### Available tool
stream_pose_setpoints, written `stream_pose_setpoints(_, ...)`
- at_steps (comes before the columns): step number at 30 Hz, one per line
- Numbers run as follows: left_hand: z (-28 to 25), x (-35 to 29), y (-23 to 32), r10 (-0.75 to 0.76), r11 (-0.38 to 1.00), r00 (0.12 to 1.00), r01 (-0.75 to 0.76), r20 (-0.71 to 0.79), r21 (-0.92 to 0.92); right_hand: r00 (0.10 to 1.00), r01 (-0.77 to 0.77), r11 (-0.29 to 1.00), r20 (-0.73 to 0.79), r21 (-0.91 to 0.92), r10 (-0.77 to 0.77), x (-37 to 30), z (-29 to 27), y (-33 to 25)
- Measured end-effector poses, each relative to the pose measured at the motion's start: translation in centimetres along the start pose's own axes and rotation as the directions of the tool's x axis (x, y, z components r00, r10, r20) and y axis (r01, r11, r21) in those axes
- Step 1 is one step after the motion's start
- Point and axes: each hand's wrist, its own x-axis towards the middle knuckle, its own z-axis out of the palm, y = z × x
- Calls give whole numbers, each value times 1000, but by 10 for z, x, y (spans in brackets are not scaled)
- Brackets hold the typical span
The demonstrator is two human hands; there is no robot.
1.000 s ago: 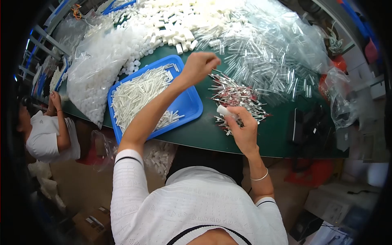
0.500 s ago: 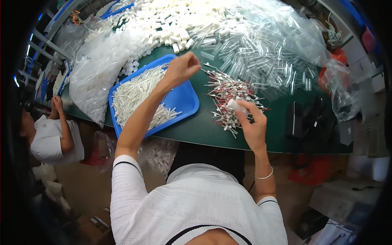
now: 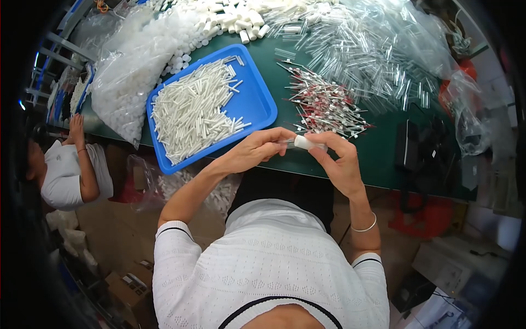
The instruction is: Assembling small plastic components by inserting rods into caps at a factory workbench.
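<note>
Near the front edge of the green table my two hands meet. My right hand [image 3: 341,162] is closed around a short white cylinder [image 3: 303,142], which lies sideways with one end toward the left. Something clear shows by the fingers at its other end. A thin clear tube [image 3: 287,143] is pinched in my left hand [image 3: 255,151], its tip at or close to the cylinder's left end; whether they touch I cannot tell. Just beyond the hands lies a heap of thin white and red sticks [image 3: 326,104]. Left of them is a blue tray [image 3: 257,101] holding many white rods [image 3: 192,107].
Clear tubes [image 3: 372,71] are piled at the back right, white cylinders [image 3: 244,24] at the back. A clear bag of white round pieces [image 3: 123,82] stands left of the tray. A black object [image 3: 406,145] lies at the right. Another person [image 3: 76,170] sits at the far left.
My left hand has come down from above the tray's right side to meet the right hand, and a clear tube now shows in it. The view has shifted slightly.
</note>
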Motion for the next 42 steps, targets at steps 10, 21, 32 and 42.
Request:
stream_pose_setpoints(10,17,-17,-12,360,848,931,-299,-63,437,956,293,868,153,-400,-252,-4,14,-19)
stream_pose_setpoints(21,16,-25,-21,119,984,992,-123,40,125,917,-357,871,303,338,258,-13,22,-11)
stream_pose_setpoints(32,41,-30,-34,381,837,899,-238,-214,492,893,-439,781,310,444,326,-25,31,3)
stream_pose_setpoints(42,44,-35,-36,563,617,811,-285,-159,733,987,-160,832,69,532,146,-36,49,20)
